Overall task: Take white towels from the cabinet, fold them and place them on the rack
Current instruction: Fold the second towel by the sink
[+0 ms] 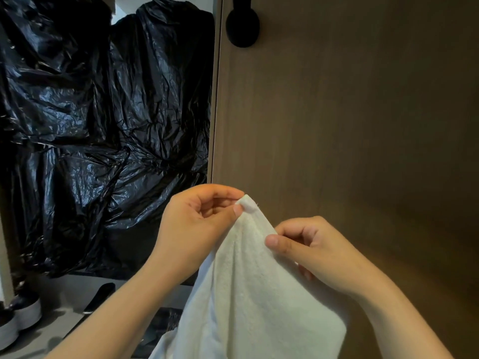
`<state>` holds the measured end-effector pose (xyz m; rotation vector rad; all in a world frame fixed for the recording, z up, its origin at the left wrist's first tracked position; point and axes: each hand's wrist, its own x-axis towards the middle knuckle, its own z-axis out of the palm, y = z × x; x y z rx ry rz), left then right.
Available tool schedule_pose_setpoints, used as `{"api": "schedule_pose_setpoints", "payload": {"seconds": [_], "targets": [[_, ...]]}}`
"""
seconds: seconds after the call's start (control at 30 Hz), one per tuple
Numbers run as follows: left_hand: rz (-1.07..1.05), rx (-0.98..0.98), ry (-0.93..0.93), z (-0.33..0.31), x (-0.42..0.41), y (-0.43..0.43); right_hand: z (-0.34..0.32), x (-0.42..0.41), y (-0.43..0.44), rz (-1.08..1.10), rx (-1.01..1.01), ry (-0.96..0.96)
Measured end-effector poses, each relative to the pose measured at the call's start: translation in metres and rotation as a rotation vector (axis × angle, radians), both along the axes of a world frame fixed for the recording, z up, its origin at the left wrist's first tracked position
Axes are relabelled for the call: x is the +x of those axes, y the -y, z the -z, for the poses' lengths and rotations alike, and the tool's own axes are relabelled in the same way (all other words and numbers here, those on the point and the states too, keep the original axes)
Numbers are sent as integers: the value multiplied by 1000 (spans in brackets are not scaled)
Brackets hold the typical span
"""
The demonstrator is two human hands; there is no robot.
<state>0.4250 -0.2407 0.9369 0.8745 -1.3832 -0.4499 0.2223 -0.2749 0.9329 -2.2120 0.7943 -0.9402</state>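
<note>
Two hands hold one white towel (248,294) in the near middle of the head view. The left hand (197,224) pinches its top corner between thumb and forefinger. The right hand (311,255), slightly lower and to the right, grips the towel's right edge with curled fingers. The cloth hangs down. Farther back, wrinkled black plastic (103,125) fills the left and a brown wooden panel (363,125) the right.
</note>
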Motion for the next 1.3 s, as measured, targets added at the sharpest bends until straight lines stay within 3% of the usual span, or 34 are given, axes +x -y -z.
{"api": "schedule_pose_setpoints", "payload": {"seconds": [0.17, 0.23, 0.4, 0.53, 0.63, 0.77, 1.0, 1.3], "targets": [[-52, -2, 10, -10, -3, 9, 4, 1, 6, 270, -218, 196], [-69, 4, 50, -13, -3, 12, 0, 2, 6, 341, -344, 169], [-194, 33, 255, -13, 1, 16, -1, 8, 12, 326, -375, 165], [-176, 73, 327, -11, 1, 21, 2, 12, 15, 332, -402, 238], [-165, 92, 282, -9, 0, 30, -4, 14, 18, 306, -421, 198], [-272, 59, 163, -16, -7, 46, -1, 8, 27, 231, -304, 52], [-352, -145, 285, -37, -12, 70, 21, -1, 38, 167, -62, 132], [-464, -215, 298, -50, 16, 98, 55, -15, 37, 91, 108, 267]]}}
